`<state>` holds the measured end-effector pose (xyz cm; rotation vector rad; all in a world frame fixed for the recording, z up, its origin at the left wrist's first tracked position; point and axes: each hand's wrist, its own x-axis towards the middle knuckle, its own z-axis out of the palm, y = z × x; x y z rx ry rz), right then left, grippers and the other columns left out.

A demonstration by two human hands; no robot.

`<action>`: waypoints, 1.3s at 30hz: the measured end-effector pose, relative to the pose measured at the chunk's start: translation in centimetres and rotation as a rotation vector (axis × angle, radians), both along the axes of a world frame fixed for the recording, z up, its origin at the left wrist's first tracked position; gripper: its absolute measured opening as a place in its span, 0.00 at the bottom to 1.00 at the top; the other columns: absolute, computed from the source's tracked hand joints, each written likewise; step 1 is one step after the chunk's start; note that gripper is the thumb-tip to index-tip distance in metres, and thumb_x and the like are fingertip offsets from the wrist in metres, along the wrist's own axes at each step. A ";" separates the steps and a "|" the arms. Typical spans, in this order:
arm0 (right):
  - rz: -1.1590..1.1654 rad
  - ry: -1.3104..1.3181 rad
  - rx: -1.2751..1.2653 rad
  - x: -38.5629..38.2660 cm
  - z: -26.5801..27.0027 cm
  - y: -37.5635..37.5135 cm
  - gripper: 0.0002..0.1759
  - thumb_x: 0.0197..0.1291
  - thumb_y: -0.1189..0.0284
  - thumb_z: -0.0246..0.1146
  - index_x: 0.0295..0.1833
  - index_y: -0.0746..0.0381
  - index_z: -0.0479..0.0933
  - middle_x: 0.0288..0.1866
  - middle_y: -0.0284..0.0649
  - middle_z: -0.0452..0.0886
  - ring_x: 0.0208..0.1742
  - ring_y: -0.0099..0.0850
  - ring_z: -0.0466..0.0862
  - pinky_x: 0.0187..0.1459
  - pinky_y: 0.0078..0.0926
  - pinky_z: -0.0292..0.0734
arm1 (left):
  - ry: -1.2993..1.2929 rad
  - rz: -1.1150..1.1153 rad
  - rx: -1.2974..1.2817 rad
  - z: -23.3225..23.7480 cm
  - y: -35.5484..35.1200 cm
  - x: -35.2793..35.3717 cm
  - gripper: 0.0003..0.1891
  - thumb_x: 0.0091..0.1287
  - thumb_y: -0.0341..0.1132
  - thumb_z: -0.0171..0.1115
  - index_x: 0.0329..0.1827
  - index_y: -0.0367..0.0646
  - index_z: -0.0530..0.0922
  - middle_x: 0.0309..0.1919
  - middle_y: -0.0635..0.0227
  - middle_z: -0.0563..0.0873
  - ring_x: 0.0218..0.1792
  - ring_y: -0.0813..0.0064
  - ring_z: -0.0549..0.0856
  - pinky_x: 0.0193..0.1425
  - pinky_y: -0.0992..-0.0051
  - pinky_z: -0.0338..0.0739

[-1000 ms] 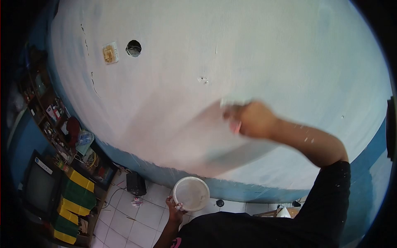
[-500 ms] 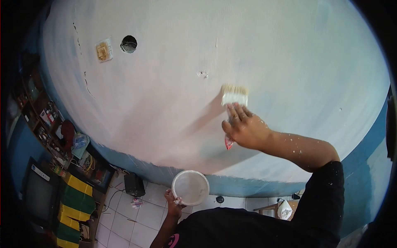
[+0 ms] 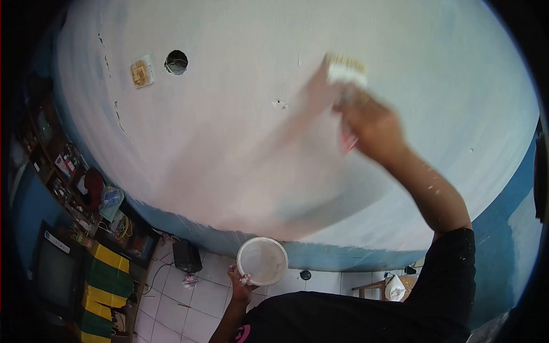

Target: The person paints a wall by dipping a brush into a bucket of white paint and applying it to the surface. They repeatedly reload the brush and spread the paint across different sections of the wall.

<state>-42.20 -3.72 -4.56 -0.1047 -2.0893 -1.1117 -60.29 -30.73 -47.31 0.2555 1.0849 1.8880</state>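
Brush (image 3: pixel 347 70) is wide and flat, with pale yellow hairs at the tip, a white part under them and a red end on its handle. It is up at the pale wall (image 3: pixel 229 143), and its head sticks out at 11 o'clock from the grip of the right hand (image 3: pixel 374 123). The red end pokes out at 8 o'clock. That grip is closed around the brush, but the fingers are blurry. At 7 o'clock from it, the left hand (image 3: pixel 240 286) has its grip closed on the side of a round white tub (image 3: pixel 263 261). A round hole (image 3: pixel 176 62) is at 9 o'clock from the brush. White spots dot the right arm (image 3: pixel 437 191).
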 end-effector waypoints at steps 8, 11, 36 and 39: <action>0.053 -0.404 -1.161 0.8 -8.9 -4.3 0.11 0.45 0.78 0.62 0.37 0.60 0.75 0.41 0.47 0.81 0.49 0.46 0.81 0.49 0.37 0.79 | 0.069 -0.003 0.058 0.8 0.9 0.1 0.31 0.61 0.29 0.52 0.62 0.59 0.46 0.62 0.63 0.61 0.61 0.58 0.67 0.48 0.49 0.76; 0.547 -0.323 -1.183 1.9 -11.2 -4.4 0.12 0.39 0.84 0.58 0.34 0.62 0.75 0.34 0.41 0.83 0.48 0.44 0.82 0.47 0.35 0.80 | 0.142 0.016 0.159 1.0 1.6 0.0 0.33 0.62 0.26 0.49 0.66 0.58 0.43 0.63 0.61 0.61 0.61 0.61 0.67 0.51 0.58 0.75; 0.130 -0.652 -1.402 -6.5 -23.4 -10.3 0.14 0.44 0.77 0.59 0.40 0.59 0.81 0.32 0.48 0.81 0.36 0.45 0.81 0.41 0.39 0.76 | 0.317 -0.044 0.352 6.0 4.9 -1.2 0.61 0.36 0.36 0.78 0.66 0.49 0.36 0.66 0.61 0.49 0.67 0.65 0.56 0.68 0.63 0.57; 0.166 -0.582 -1.412 -6.7 -24.8 -10.0 0.13 0.43 0.77 0.61 0.39 0.60 0.80 0.31 0.49 0.81 0.34 0.46 0.81 0.40 0.39 0.76 | 0.414 -0.027 0.272 6.7 4.5 -0.3 0.59 0.37 0.34 0.76 0.66 0.49 0.38 0.65 0.61 0.51 0.66 0.65 0.57 0.68 0.63 0.58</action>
